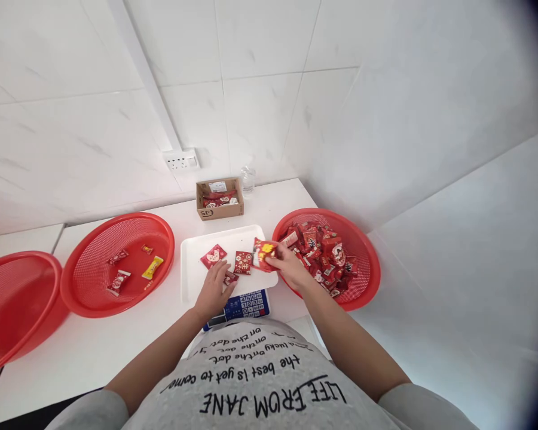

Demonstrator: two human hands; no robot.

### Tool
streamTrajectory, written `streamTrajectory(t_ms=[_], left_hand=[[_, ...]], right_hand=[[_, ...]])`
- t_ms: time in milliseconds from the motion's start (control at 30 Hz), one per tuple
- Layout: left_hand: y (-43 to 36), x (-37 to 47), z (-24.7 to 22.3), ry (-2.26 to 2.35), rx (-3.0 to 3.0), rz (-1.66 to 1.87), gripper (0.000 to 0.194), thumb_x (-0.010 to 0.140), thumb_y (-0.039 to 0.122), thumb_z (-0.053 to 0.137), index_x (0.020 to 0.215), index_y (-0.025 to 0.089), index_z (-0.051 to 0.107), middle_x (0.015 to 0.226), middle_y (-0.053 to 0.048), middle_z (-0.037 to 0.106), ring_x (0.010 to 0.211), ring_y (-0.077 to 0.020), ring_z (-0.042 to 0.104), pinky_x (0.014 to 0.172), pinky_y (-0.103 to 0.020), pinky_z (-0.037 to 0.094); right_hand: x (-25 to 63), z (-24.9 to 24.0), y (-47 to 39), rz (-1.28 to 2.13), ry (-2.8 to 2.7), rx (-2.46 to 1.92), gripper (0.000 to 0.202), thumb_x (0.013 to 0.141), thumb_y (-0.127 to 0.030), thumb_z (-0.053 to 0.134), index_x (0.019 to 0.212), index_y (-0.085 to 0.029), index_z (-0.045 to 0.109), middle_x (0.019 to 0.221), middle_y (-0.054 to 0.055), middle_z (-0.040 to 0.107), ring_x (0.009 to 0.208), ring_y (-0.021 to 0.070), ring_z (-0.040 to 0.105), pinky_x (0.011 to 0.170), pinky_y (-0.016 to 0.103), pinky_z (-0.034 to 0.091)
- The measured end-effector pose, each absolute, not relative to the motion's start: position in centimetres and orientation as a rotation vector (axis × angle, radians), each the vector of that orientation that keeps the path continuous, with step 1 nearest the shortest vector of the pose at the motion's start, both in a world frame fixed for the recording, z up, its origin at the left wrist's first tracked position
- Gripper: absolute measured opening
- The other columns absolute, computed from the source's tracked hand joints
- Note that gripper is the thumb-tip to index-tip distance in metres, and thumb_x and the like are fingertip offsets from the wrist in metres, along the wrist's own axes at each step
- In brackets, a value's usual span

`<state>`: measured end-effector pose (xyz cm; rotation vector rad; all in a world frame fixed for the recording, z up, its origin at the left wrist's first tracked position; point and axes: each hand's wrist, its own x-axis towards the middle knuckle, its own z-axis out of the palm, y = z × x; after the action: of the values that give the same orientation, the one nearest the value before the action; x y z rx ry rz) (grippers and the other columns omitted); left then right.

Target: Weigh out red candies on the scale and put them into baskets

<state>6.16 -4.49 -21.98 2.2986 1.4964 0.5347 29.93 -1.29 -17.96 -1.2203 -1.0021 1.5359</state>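
A white tray [192, 280] rests on a digital scale whose blue keypad [251, 304] shows at its near edge. Over the tray's right side, my right hand [289, 267] pinches a red snack packet [263, 254] with yellow print. My left hand [214, 291] is low over the tray, fingers stretched and thumb apart, around a small red packet [231, 278] partly hidden by it. Just beyond those fingers lies a red packet with a pale heart-like print [213, 255]. A square dark red packet [243, 263] lies between my hands.
At right stands a red basket [371, 269] heaped with red packets. Left of the tray, another red basket [116, 307] holds several small wrapped pieces; a third basket [49, 263] is beside it. A cardboard box [224, 211] and clear plastic item [247, 178] stand by the wall.
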Motion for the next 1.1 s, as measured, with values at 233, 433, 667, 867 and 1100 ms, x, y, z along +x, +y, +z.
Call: streamTrajectory(t_ms=[233,433,667,867,1100], left_hand=[[-4.7,4.4,-22.2,1.673,2.216,0.607,0.059,0.090,0.039,0.040,0.141,0.015,0.024,0.142,-0.015,0.037,0.135,-0.0249,0.027,0.108,-0.047,0.029],[-4.1,6.0,-21.8,1.601,2.401,0.373,0.057,0.089,0.044,0.040,0.140,0.020,0.033,0.150,-0.011,0.026,0.140,-0.0291,0.012,0.110,-0.050,0.018],[-1.1,8.1,-22.0,1.658,2.374,0.125,0.053,0.090,0.049,0.035,0.139,0.028,0.035,0.150,-0.007,0.028,0.139,-0.0308,0.014,0.109,-0.054,0.017],[-0.6,9.1,-22.0,1.728,2.365,0.090,0.063,0.086,0.058,0.037,0.141,0.028,0.033,0.152,-0.010,0.021,0.139,-0.0351,0.014,0.106,-0.060,0.015],[0.0,8.4,-21.6,1.724,2.387,0.070,0.067,0.085,0.062,0.033,0.142,0.027,0.029,0.153,-0.010,0.018,0.139,-0.0348,0.013,0.106,-0.061,0.012]], right_hand=[[28.6,-19.8,-0.8,1.324,-1.164,-1.465,0.042,0.070,-0.024,0.057,0.111,-0.021,0.061,0.117,0.006,0.063,0.105,0.0192,0.058,0.094,0.037,0.045],[34.5,-20.8,-2.9,0.949,-1.235,-1.697,0.038,0.075,-0.030,0.050,0.111,-0.021,0.060,0.117,0.006,0.062,0.108,0.0213,0.056,0.096,0.039,0.042],[39.3,-24.5,-5.7,0.597,-1.441,-1.994,0.042,0.075,-0.029,0.046,0.115,-0.019,0.058,0.124,0.012,0.054,0.119,0.0268,0.046,0.102,0.046,0.035],[38.3,-26.9,-7.1,0.496,-1.574,-2.112,0.050,0.079,-0.038,0.046,0.125,-0.018,0.052,0.138,0.014,0.039,0.132,0.0314,0.030,0.104,0.050,0.030],[38.0,-27.3,-7.2,0.540,-1.595,-2.102,0.047,0.081,-0.038,0.043,0.121,-0.017,0.056,0.134,0.015,0.045,0.129,0.0294,0.034,0.104,0.047,0.032]])
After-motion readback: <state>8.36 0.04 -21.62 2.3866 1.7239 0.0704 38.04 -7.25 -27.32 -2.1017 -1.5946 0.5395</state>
